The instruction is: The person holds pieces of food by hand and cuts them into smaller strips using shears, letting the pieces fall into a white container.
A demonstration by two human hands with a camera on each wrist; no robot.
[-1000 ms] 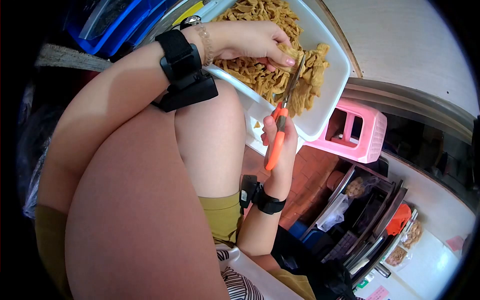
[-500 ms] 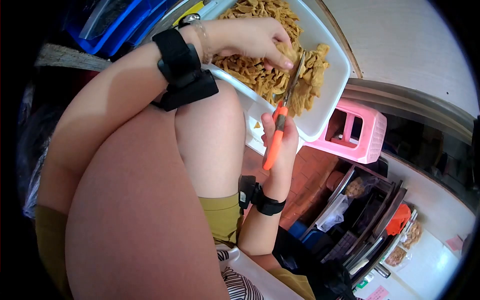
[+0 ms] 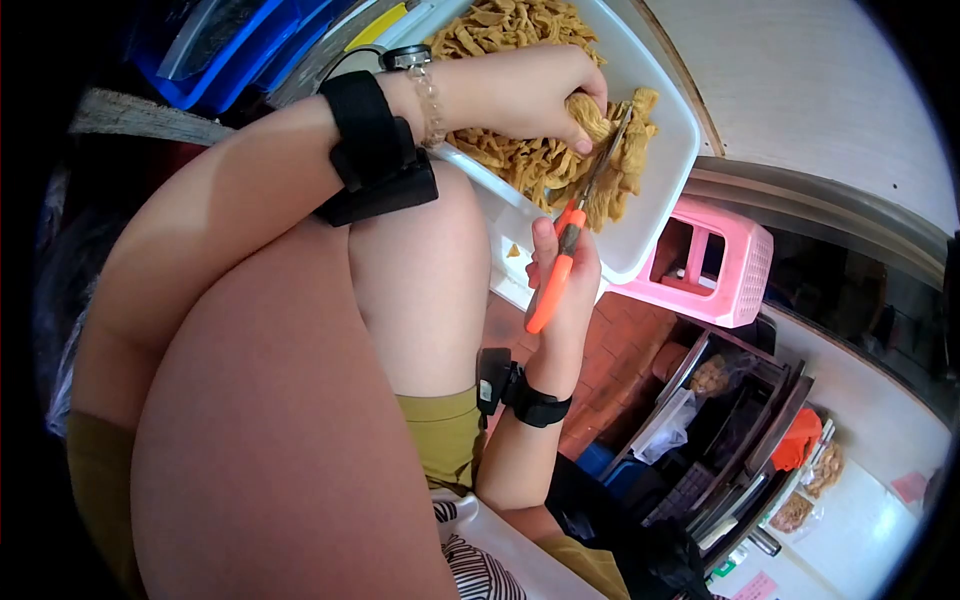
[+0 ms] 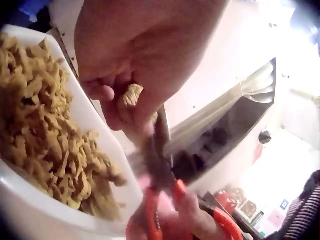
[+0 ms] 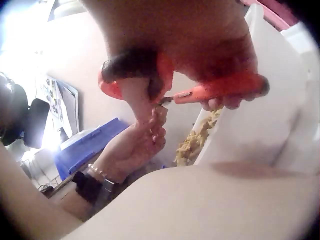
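In the head view the left hand (image 3: 530, 92) pinches a yellowish-brown, wrinkled strip of food (image 3: 590, 118) over a white tub (image 3: 682, 165) heaped with similar pieces (image 3: 510, 28). The right hand (image 3: 585, 285) grips orange-handled scissors (image 3: 553, 292), their blades slanting up beside the held strip. Larger pieces (image 3: 630, 160) lie under the blades. The left wrist view shows the strip's end (image 4: 131, 95) between the left hand's (image 4: 145, 45) thumb and fingers, with the blades close by, blurred. In the right wrist view, the right hand (image 5: 185, 35) has fingers around the scissors (image 5: 220, 89).
A pink plastic stool (image 3: 745, 270) stands beside the tub. Blue trays (image 3: 215, 50) are at the upper left. The person's bare legs (image 3: 270, 400) lie below the tub. Drawers with bags (image 3: 720, 420) stand at the lower right, over a red tiled floor (image 3: 610, 345).
The left hand has moved right with its strip, towards the larger pieces. The scissors have shifted slightly right and tilted, still held in the right hand.
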